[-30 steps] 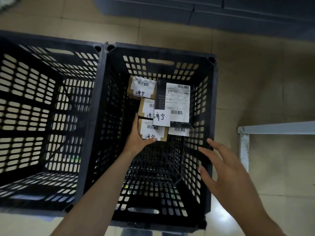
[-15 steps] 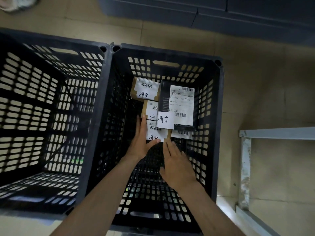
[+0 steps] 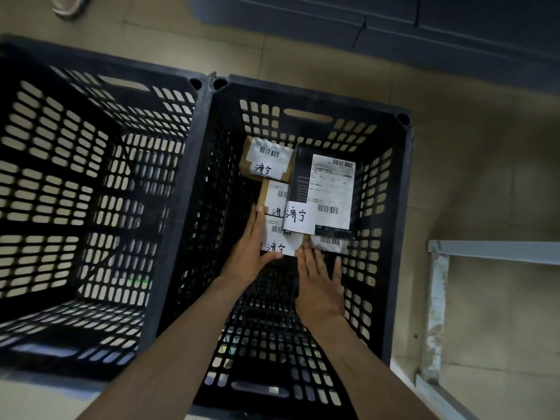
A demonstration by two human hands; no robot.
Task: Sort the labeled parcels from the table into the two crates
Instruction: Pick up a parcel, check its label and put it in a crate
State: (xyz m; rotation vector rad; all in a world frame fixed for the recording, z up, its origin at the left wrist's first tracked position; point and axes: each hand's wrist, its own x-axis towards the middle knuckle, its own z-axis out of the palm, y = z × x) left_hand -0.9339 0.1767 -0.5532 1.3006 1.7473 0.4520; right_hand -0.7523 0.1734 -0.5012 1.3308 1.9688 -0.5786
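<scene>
Two black slotted crates stand side by side on the floor. The left crate point(image 3: 91, 60) shows no parcels. Several labeled parcels lie at the far end of the right crate point(image 3: 303, 92): a far cardboard box point(image 3: 266, 160), a middle one point(image 3: 274, 197), a black parcel point(image 3: 327, 192) with a large white label, and a pale one point(image 3: 330, 242) half hidden under it. My left hand point(image 3: 251, 247) lies flat against the left side of the nearest cardboard parcel point(image 3: 277, 241), thumb along its front edge. My right hand point(image 3: 318, 277) touches that parcel's front right corner with straight fingers.
A pale metal table frame point(image 3: 436, 298) stands right of the right crate. Grey cabinets point(image 3: 394, 19) run along the top of the view. A shoe point(image 3: 65, 6) shows at the top left on the tiled floor.
My right hand came from outside the crate down to the nearest parcel's front edge. My left hand went from gripping that parcel to lying flat against its side. The view shifted a little.
</scene>
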